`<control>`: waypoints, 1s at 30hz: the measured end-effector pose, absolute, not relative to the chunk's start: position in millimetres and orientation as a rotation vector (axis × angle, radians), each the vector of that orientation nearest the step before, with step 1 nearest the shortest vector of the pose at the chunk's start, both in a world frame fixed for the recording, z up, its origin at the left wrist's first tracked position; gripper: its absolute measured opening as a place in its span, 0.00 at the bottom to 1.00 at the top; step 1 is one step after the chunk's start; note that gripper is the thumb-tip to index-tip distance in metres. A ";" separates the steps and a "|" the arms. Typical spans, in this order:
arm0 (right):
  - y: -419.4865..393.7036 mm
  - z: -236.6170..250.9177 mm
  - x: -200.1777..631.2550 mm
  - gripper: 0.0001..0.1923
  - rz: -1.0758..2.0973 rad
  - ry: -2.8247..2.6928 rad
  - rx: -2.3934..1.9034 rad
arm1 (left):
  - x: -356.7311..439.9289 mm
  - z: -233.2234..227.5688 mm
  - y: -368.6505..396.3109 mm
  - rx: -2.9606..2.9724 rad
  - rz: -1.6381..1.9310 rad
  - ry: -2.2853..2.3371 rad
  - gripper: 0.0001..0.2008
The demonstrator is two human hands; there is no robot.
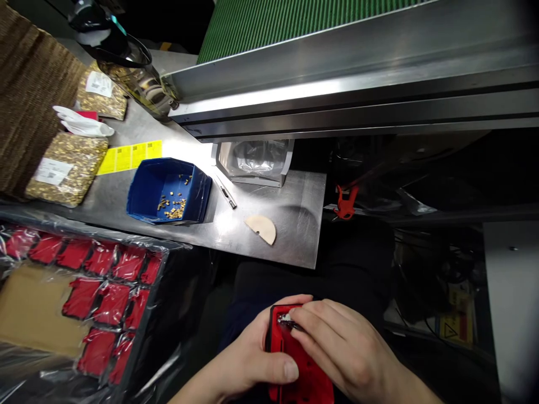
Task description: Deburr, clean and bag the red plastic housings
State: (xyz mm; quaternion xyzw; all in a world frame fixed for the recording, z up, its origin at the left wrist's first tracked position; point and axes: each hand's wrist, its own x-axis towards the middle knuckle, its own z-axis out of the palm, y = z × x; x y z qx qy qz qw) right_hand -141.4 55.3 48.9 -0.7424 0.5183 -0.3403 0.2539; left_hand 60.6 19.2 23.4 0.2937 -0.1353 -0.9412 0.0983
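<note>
My left hand (256, 359) grips a red plastic part (301, 373) from its left side, thumb lying across its face, low over my lap. My right hand (345, 348) covers the part's right side, with its fingertips pinched on a small shiny metal piece (285, 320) at the part's top edge. Both hands are below the front edge of the steel worktable (290, 235).
A blue bin (168, 193) with several small brass pieces sits on the table, with a pen (227, 196) and a beige half-disc (261, 228) beside it. Bags of brass parts (65, 168) lie at left. A tray of red parts (101, 292) under plastic film is at lower left. A green conveyor (295, 19) runs behind.
</note>
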 end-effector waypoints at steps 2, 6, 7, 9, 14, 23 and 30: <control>57.1 45.9 -141.7 0.09 -0.917 1.408 -2.029 | 60.4 22.3 19.0 0.860 -2.777 -0.409 0.48; 58.3 44.1 -140.4 0.10 -0.928 1.399 -2.053 | 60.3 20.7 17.7 0.868 -2.779 -0.403 0.47; 57.9 44.9 -140.5 0.11 -0.933 1.390 -2.035 | 60.3 20.4 17.2 0.868 -2.777 -0.395 0.46; 56.7 45.4 -143.1 0.12 -0.943 1.365 -1.944 | 60.4 19.9 16.6 0.836 -2.794 -0.383 0.46; 49.3 12.9 -164.3 0.09 -0.959 1.832 -1.365 | 61.7 19.5 19.1 0.869 -2.788 -0.415 0.49; -28.6 -79.6 -160.9 0.17 -0.766 2.118 -1.301 | 53.0 26.8 17.0 0.889 -2.610 -0.513 0.51; -22.4 -50.0 -152.0 0.15 -0.922 1.974 -1.224 | 57.4 32.5 23.7 0.831 -2.599 -0.456 0.40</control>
